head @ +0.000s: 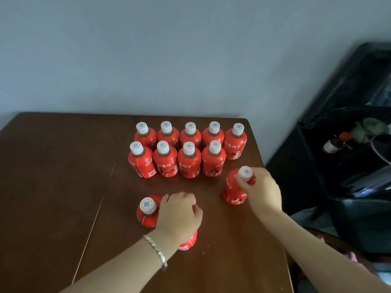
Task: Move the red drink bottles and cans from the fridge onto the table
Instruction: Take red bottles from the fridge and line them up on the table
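Observation:
Several red drink bottles [189, 160] with white caps stand in two rows at the back right of the brown wooden table [53, 187]. My right hand [261, 191] grips the neck of another red bottle [231, 193], which stands on the table just in front of the rows' right end. My left hand [179, 214] is closed over the top of a red bottle [188, 243]; only that bottle's lower part shows under the palm. One more red bottle [147, 210] stands upright against the left hand's fingers.
A grey wall runs behind the table. To the right, past the table's edge, an open black case or bag [349, 166] holds a small brown bottle [335, 144] with an orange cap and cables. The table's left half is bare wood.

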The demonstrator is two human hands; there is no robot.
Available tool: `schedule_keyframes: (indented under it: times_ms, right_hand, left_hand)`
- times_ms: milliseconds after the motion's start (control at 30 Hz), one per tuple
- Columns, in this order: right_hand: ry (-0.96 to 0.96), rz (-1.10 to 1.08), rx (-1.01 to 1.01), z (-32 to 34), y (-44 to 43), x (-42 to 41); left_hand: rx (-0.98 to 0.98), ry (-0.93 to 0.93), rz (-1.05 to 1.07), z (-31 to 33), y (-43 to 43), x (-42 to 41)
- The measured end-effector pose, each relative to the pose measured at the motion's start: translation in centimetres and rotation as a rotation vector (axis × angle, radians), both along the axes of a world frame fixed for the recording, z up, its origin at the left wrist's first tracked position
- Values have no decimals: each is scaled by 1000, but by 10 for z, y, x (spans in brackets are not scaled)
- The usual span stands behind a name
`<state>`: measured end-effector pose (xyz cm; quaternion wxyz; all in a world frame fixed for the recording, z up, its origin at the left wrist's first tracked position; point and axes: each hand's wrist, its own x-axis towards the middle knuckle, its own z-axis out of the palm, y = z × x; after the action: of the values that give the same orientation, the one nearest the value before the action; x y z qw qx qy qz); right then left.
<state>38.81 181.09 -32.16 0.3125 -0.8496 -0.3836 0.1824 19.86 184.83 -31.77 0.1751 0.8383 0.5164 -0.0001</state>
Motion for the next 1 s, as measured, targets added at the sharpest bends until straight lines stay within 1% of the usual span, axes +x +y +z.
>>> schedule_keyframes:
  times_ms: [67, 200, 334, 467, 567, 634, 700, 767, 834, 867, 900, 967, 1001]
  right_hand:
    - [-55, -65, -5, -4, 22, 23]
    - [-44, -126, -52, -8, 58, 43]
    - [-25, -121, -69, -9, 74, 37]
    - [18, -201, -42, -12, 79, 24]
    - [43, -234, -119, -10, 88, 18]
    - [41, -145, -194, -7, 87, 19]
    - [72, -44, -221, -2, 77, 24]
    - [92, -26, -249, 4, 59, 19]
    - [-62, 37, -330, 11, 37, 2]
    - [-134, 138, -370, 15, 25, -10]
    - [-151, 289, -381, 19, 15, -21]
    - [-26, 631, -411, 29, -2, -46]
    - [29, 782, -446, 32, -7, -57]
  left_hand:
    - [-13, 17, 9, -1, -1, 3]
    - [-38, -7, 13, 0, -4, 4]
    - [-46, -26, 21, 2, -1, 3]
    - [-81, -3, 11, 1, -1, 3]
    - [-92, -10, 6, 2, -1, 5]
    - [-110, -9, 11, 3, -1, 5]
    - [-117, -7, 7, 2, 0, 5]
    - [-110, -22, 1, 1, 1, 3]
    - [-81, -103, -3, 0, 2, 0]
    - [-50, -189, -11, -1, 1, -2]
    - [5, -311, -27, -1, 1, -4]
    - [180, -534, -56, 1, -3, -12]
    - [277, -584, -54, 1, -2, -17]
